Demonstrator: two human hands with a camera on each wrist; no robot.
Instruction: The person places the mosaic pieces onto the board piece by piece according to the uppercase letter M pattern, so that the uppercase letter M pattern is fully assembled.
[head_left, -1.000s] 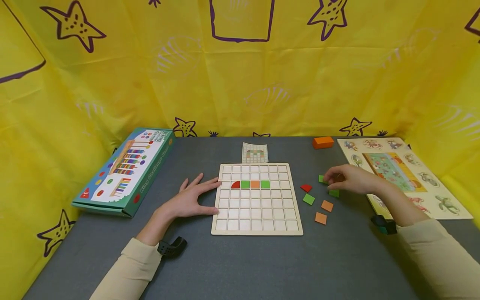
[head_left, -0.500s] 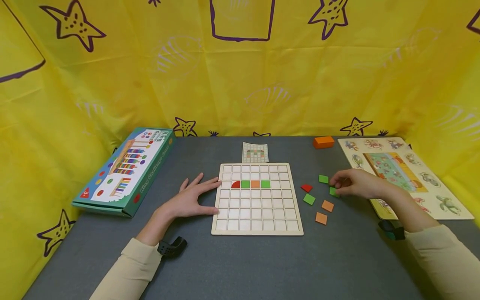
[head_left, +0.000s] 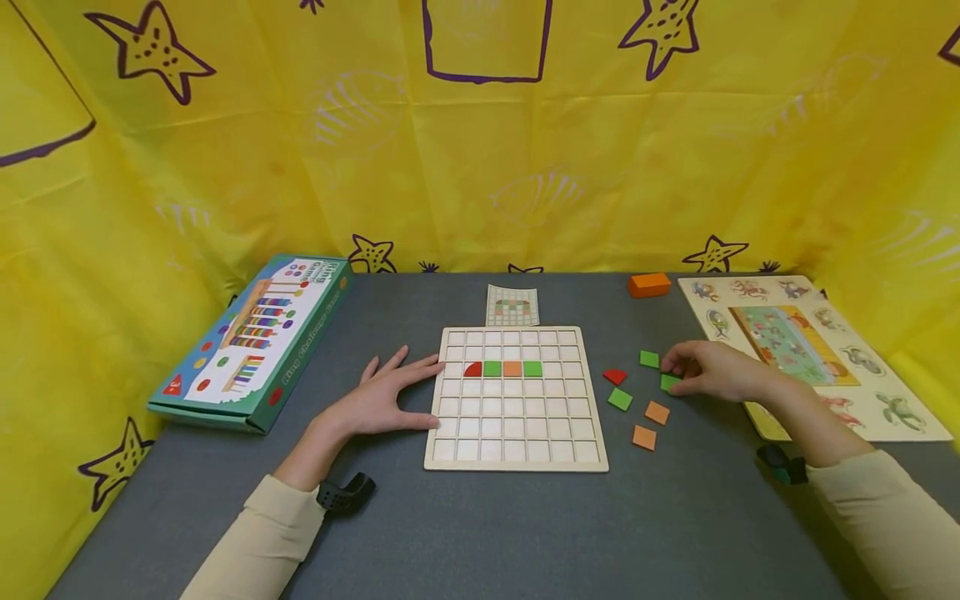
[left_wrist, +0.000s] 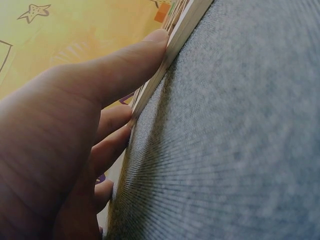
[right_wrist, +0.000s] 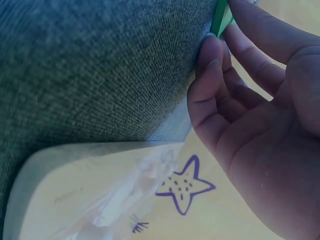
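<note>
A pale square grid board lies mid-table, with a red quarter-round tile, two green tiles and an orange tile in one row. My left hand is spread at its left side, thumb and fingertips touching the edge; the left wrist view shows the thumb against the board's rim. Right of the board, my right hand pinches a green square tile with thumb and fingers, the tile partly hidden. Its green edge shows between the digits in the right wrist view.
Loose tiles lie nearby: green, green, red, orange and orange. A pattern card sits behind the board. Around stand a game box, an orange block and a sea-animal puzzle.
My right hand has moved slightly right and toward me, from the rear green tile to the green tile in front of it. My left hand has stayed at the board's edge.
</note>
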